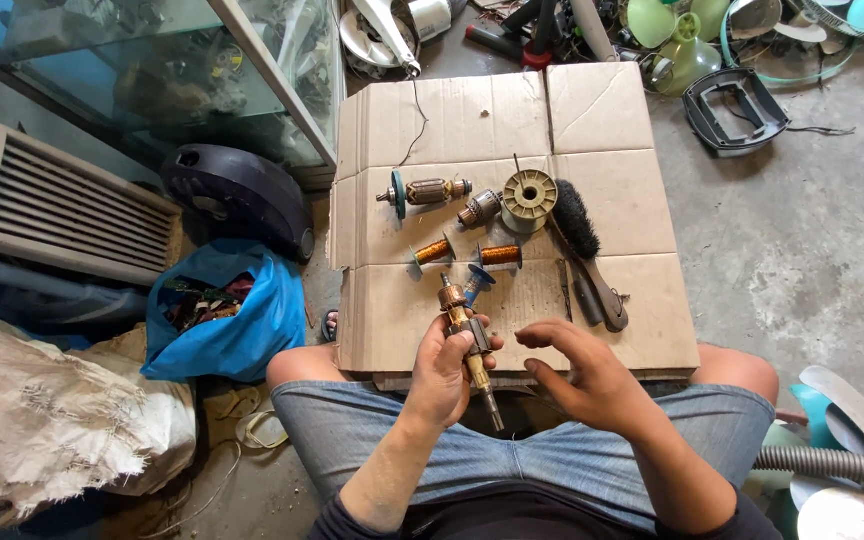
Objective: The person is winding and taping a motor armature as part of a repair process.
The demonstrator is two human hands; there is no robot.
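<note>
My left hand [444,372] grips a small motor armature [464,328], a metal shaft with copper parts, held upright over my lap. Beside it, my right hand [580,368] hovers with fingers spread and nothing in it, its fingertips close to the armature. Both hands are at the near edge of a flattened cardboard sheet [612,120]. On the cardboard lie another armature with a teal fan [422,191], a smaller rotor [479,208], two spools of copper wire [433,251] [500,255] and an empty pale spool [529,196].
A black bristle brush [584,245] and a dark tool lie on the cardboard's right side. A blue bag [227,325], a black housing [237,195], a grey sack and a glass cabinet stand left. Fan parts and a black frame [734,110] litter the concrete floor.
</note>
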